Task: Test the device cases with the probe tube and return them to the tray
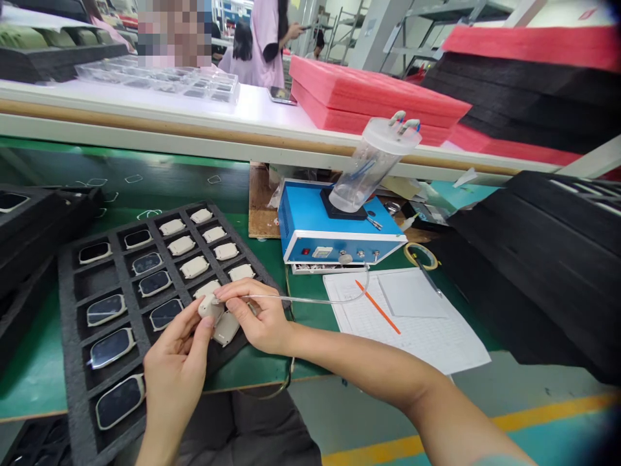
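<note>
My left hand (179, 356) pinches a beige smartwatch case (209, 309) between thumb and fingers, held above the foam tray. My right hand (262, 317) is closed around the end of a thin clear tube (310, 300), its fingertips right at the case; the tube's tip is hidden by them. Under my hands lies a black foam tray (70, 349) with rows of compartments. Its left columns hold dark-screened watch pieces (119, 401), its right columns beige cases (194, 266). Another case (226, 328) sits just below my fingers.
The tube runs to a blue machine (334, 226) bearing a clear cylinder (361, 171). Papers (339, 307) with an orange stick (378, 307) lie at right, beside a tape roll (421, 256). Black foam stacks flank both sides; red foam (369, 97) rests on the shelf. People are beyond it.
</note>
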Available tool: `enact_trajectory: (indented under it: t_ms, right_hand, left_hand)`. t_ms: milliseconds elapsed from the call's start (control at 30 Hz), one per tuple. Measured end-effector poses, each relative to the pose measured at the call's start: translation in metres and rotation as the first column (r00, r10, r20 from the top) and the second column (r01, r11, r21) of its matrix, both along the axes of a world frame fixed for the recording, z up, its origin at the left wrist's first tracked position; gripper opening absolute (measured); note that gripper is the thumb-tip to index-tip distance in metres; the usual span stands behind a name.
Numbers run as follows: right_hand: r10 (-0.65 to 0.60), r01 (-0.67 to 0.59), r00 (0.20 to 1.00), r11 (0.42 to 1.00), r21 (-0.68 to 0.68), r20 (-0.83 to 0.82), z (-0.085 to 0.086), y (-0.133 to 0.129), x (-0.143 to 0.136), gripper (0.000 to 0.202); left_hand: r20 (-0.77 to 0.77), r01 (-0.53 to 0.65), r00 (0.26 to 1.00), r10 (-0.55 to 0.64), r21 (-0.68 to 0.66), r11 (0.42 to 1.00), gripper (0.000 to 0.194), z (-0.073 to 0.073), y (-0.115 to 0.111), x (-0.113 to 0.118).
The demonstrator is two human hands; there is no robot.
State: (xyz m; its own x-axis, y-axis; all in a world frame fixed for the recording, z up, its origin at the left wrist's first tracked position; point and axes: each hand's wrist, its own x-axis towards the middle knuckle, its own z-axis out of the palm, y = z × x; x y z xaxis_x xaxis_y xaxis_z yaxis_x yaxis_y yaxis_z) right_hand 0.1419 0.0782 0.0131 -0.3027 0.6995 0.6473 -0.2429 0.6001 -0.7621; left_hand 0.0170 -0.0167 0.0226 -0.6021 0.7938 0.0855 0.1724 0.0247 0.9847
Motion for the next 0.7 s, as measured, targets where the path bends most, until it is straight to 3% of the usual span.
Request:
enact_trajectory:
  t_ms: [333, 700]
  right_hand:
    - [-0.011, 0.011, 1.000, 1.000, 0.020, -0.023, -0.0012, -0.0008, -0.0026, 0.013]
    - [-0.020, 0.020, 1.000, 1.000, -0.012, 0.004, -0.0004, -0.0013, -0.0022, 0.018]
  left_hand:
    - [0.028, 0.003, 1.000, -0.002, -0.016, 1.000, 0.064, -0.0005, -0.0010, -0.0025]
    - [0.019, 0.006, 1.000, -0.006, -0.012, 1.000, 0.059, 0.0028, -0.0005, -0.0002]
